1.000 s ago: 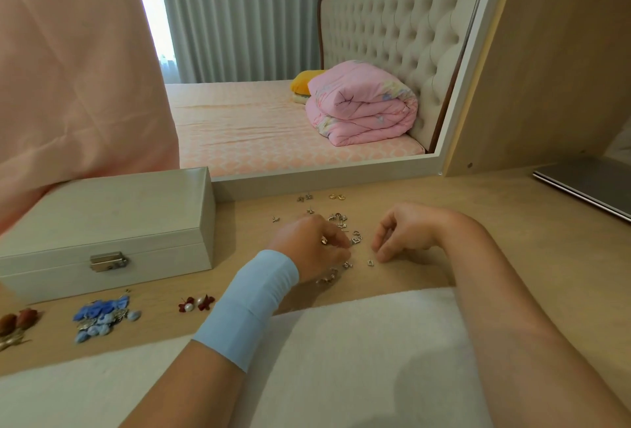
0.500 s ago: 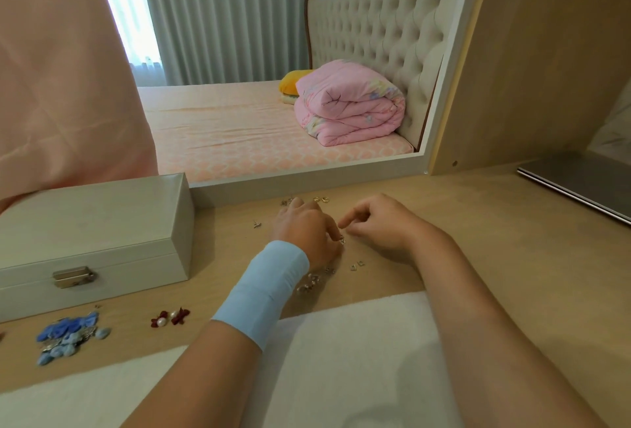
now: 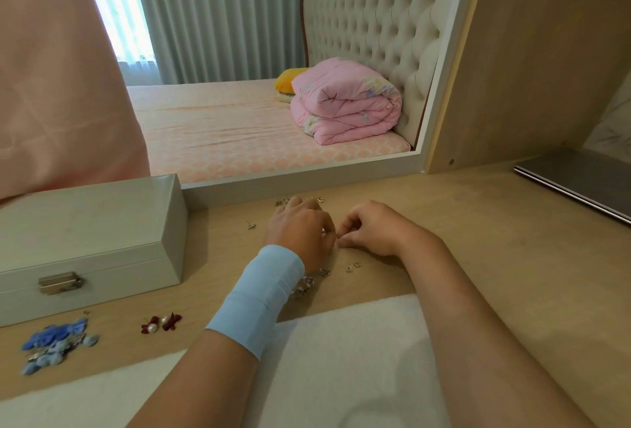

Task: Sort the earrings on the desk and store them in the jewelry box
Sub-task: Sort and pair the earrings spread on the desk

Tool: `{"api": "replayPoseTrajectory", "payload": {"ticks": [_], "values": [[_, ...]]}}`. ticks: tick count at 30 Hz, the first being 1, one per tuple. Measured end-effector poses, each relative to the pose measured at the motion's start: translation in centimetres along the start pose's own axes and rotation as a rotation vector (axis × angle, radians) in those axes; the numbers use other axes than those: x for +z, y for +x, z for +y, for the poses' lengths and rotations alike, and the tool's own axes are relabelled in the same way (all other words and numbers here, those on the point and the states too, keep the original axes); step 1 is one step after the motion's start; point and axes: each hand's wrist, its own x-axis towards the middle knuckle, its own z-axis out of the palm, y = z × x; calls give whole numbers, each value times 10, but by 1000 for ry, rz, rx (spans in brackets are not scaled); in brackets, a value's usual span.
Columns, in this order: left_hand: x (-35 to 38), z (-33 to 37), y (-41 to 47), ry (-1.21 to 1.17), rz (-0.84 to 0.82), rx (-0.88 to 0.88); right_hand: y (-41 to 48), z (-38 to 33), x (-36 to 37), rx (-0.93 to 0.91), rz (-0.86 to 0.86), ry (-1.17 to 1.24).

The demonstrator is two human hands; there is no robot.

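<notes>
Sorting earrings at one pale wooden desk (image 3: pixel 495 240), a person is working both bare hands over a scatter of jewellery at the centre of the frame. One white fleecy cloth (image 3: pixel 341 342) is lying along the lower edge, under the forearms.

One long, pale grey rectangular jewelry box (image 3: pixel 85 223) is sitting at the left of the frame. Its lid is closed, its metal clasp (image 3: pixel 59 282) is facing the lower edge, and its long axis is running left to right. The left hand (image 3: pixel 300 233), wearing a light blue wristband (image 3: pixel 256 298), is lying between the box and the right hand (image 3: pixel 372 228). That makes it the nearer hand for opening the lid, which appears to be the move that storing is waiting on.

The left fingers are curling down and pinching one of the small silver metal earrings (image 3: pixel 348 269), a glint showing at the fingertips. The right thumb and forefinger are drawing together just beside them; whether they are holding anything cannot be told.

At lower left, one heap of blue fabric flower earrings (image 3: pixel 56 342) is lying too tangled to count, with two dark red bow earrings with pearls (image 3: pixel 160 323) to its right. Among the silver pieces, one silver stud (image 3: pixel 251 225) is lying apart left of the left hand and two square ones below the right hand. A bunch beside the wristband and a few above the knuckles are defying a count.
</notes>
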Motion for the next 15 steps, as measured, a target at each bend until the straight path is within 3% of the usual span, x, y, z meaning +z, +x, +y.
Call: {"api": "replayPoseTrajectory", "payload": {"ticks": [5, 9, 15], "values": [[-27, -16, -13, -262, 33, -168, -7, -13, -1, -34, 91, 137], [-61, -37, -43, -427, -47, -152, -13, -48, -4, -181, 62, 238], [-103, -83, -106, -409, -180, -227, -31, -107, 18, -304, -34, 247]]}}
